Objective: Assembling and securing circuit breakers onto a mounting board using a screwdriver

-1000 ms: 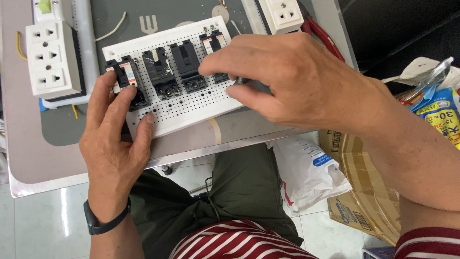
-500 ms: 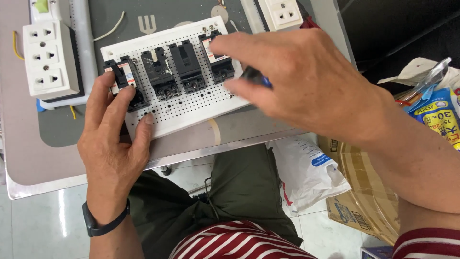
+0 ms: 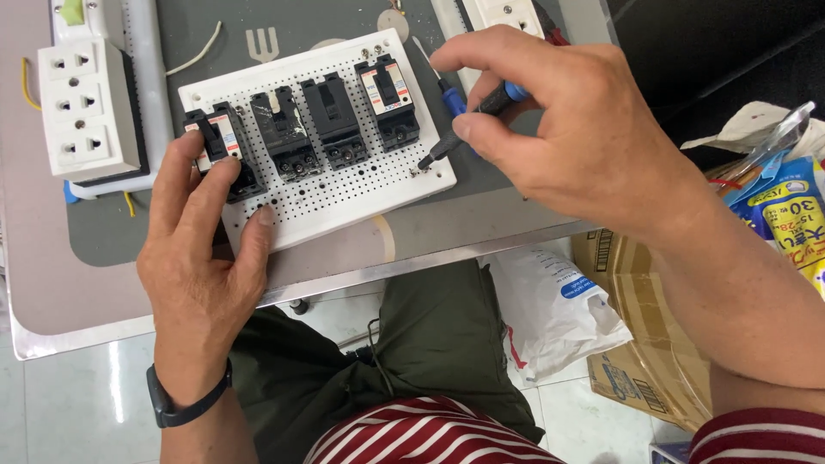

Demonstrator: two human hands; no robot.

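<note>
The right hand (image 3: 584, 146), lifted off the breakers, now pinches a screwdriver (image 3: 468, 129) at the perforated board (image 3: 344, 202), while the left hand (image 3: 202, 258), grip released, steadies the left breaker (image 3: 222, 150).

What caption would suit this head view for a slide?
Left hand steadies a white perforated board of black breakers while the right hand holds a screwdriver.

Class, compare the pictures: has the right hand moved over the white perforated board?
Yes. The right hand has drawn off the perforated board toward its right edge, uncovering the rightmost breaker.
</note>
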